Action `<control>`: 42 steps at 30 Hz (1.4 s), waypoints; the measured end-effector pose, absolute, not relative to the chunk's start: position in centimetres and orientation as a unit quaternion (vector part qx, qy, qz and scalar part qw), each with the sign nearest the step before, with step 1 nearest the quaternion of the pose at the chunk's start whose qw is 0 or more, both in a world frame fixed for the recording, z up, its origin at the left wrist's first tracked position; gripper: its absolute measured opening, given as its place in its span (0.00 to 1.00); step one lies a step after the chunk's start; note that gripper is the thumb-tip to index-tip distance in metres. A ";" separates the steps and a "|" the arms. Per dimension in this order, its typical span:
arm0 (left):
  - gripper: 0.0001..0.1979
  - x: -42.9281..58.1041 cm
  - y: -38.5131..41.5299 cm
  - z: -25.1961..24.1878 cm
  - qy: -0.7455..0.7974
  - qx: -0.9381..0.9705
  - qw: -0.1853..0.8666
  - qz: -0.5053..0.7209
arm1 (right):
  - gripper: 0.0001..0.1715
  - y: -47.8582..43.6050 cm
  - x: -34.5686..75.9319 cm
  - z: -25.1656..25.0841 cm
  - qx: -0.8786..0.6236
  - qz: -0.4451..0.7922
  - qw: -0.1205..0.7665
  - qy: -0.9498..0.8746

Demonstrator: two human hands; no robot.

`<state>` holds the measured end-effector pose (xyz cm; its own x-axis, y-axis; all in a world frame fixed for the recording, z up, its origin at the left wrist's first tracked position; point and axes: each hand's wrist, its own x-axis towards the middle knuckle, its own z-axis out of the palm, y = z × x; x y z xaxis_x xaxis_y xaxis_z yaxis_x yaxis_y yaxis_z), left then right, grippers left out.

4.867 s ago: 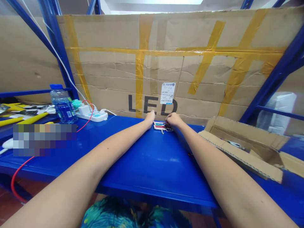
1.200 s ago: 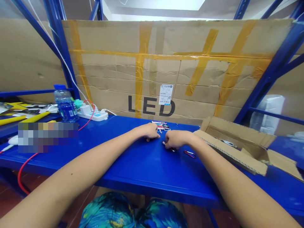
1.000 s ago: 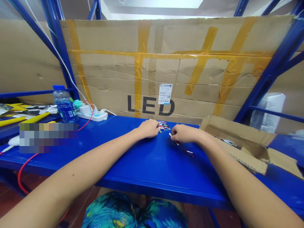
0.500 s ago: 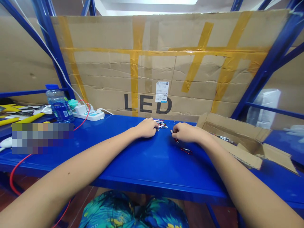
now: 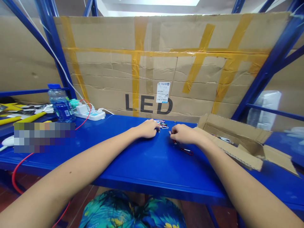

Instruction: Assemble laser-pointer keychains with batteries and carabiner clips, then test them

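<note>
My left hand (image 5: 149,128) rests on the blue table with its fingers curled at the near-left side of a small pile of coloured carabiners (image 5: 163,126). What its fingertips close on, if anything, is hidden. To the right of the pile, my right hand (image 5: 182,133) pinches a carabiner (image 5: 170,132), whose metal end shows at the fingertips. Just under that hand lies another dark red piece, partly covered. A red and silver carabiner (image 5: 186,151) lies apart on the table, nearer to me.
An open cardboard box (image 5: 239,158) with metal carabiners inside stands at the right. On the left are a power strip (image 5: 95,115), a blue-capped bottle (image 5: 62,106), yellow-handled tools (image 5: 33,117) and a red cable (image 5: 17,164). A large carton (image 5: 106,76) closes off the back.
My right hand has shifted very slightly left with the carabiner in its fingers. My left hand stays by the pile. The whole view has moved a little.
</note>
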<state>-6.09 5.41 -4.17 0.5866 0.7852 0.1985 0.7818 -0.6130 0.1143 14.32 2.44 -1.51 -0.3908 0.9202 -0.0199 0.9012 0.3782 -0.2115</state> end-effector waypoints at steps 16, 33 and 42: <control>0.09 -5.4 4.6 -4.1 0.473 0.876 -0.022 0.090 | 0.07 2.9 13.4 -3.2 -0.536 0.195 0.190 -0.799; 0.05 -5.1 4.0 -3.2 0.502 0.849 0.146 0.075 | 0.06 3.7 13.6 -3.9 -0.487 0.163 0.211 -0.832; 0.05 -5.4 3.6 -2.4 0.453 0.884 0.013 0.112 | 0.06 3.8 13.7 -3.9 -0.484 0.171 0.210 -0.832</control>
<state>-5.42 3.56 -2.37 0.5644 0.8041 0.1868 0.7984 -0.5893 0.1240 13.69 3.77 -3.88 -0.4429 0.8777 0.1832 0.7342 0.4723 -0.4877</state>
